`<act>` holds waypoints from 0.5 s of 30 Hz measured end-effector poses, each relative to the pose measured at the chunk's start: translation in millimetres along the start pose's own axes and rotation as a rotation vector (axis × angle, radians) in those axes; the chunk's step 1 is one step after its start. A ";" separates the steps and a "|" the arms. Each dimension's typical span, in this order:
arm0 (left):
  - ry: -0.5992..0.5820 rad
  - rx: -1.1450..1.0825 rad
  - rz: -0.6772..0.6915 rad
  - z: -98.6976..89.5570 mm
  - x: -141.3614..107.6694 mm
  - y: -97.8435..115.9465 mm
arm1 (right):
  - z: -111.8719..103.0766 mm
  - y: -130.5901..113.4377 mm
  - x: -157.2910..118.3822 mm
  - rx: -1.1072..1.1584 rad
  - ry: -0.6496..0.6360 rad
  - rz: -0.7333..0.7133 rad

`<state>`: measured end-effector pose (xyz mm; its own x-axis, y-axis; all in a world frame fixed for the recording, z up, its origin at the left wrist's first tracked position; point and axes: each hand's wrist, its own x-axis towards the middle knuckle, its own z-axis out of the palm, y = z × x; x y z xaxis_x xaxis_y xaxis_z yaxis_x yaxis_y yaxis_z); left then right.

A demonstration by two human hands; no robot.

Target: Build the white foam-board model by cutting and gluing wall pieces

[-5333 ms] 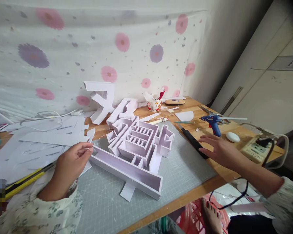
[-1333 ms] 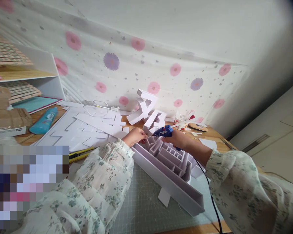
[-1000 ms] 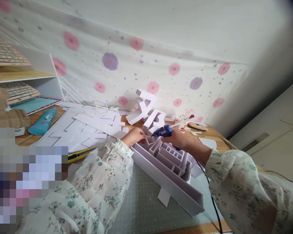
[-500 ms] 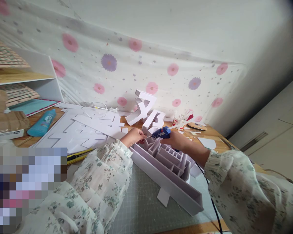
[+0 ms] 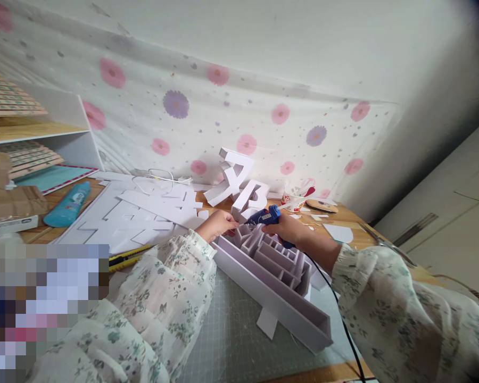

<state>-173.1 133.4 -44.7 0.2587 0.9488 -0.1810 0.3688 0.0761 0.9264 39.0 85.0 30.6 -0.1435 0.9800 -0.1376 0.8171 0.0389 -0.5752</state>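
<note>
My right hand (image 5: 289, 230) is wrapped round a blue hot glue gun (image 5: 265, 215), its nozzle pointing left and a pale glue stick poking out of its back. Below it lies a white foam-board box structure (image 5: 271, 290) with a long open trough at the front and several small compartments behind. At the structure's far left end, my left hand (image 5: 219, 226) has its fingers pinched together, close to the nozzle. What those fingers hold, if anything, is too small to make out.
A green cutting mat (image 5: 231, 324) lies under the structure. White 3D letters (image 5: 231, 178) stand behind it. To the left are cut foam sheets (image 5: 139, 213), a yellow utility knife (image 5: 130, 258) and a blue bottle (image 5: 68, 205). A black cord (image 5: 349, 332) trails right; scissors (image 5: 383, 242) lie beyond.
The glue gun and my right hand have shifted very slightly. My left hand stays pinched at the structure's far end. The camera view has moved a little.
</note>
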 end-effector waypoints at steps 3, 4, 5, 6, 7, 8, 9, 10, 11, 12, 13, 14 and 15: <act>-0.010 0.006 -0.010 0.1 2.5 -3.0 | 1.4 0.2 0.4 0.042 -0.005 0.017; -0.014 0.007 -0.012 0.1 3.1 -3.7 | 2.1 0.2 0.4 0.059 -0.002 0.019; -0.018 0.006 -0.014 0.1 3.6 -4.3 | 3.0 0.1 0.3 0.079 0.001 0.017; -0.020 0.005 -0.015 0.1 4.0 -4.7 | 4.0 0.1 0.4 0.102 0.005 0.013; -0.022 0.003 -0.017 0.1 4.4 -5.0 | 4.8 0.0 0.6 0.128 0.008 0.008; -0.023 0.002 -0.020 0.2 4.8 -5.3 | 5.4 -0.1 0.9 0.158 0.010 0.002; -0.022 0.002 -0.024 0.2 5.1 -5.4 | 5.5 -0.2 1.4 0.191 0.013 -0.005; -0.021 0.003 -0.028 0.1 5.3 -5.5 | 4.8 -0.1 1.7 0.227 0.015 -0.012; -0.019 0.004 -0.032 0.0 5.4 -5.5 | 3.1 0.0 1.6 0.265 0.020 -0.020; -0.017 0.005 -0.035 -0.1 5.3 -5.4 | 0.1 0.5 0.9 0.304 0.025 -0.028; -0.014 0.006 -0.036 -0.2 5.0 -5.1 | -4.2 1.3 -0.9 0.342 0.031 -0.036; -0.010 0.005 -0.034 -0.4 4.4 -4.7 | -9.7 2.5 -3.8 0.378 0.037 -0.046; -0.005 0.003 -0.031 -0.5 3.5 -4.2 | -16.2 4.3 -8.2 0.413 0.043 -0.056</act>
<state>-174.2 136.6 -49.0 0.2521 0.9444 -0.2109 0.3794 0.1041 0.9193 52.7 80.3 42.2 -0.1506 0.9862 -0.0685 0.5149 0.0191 -0.8571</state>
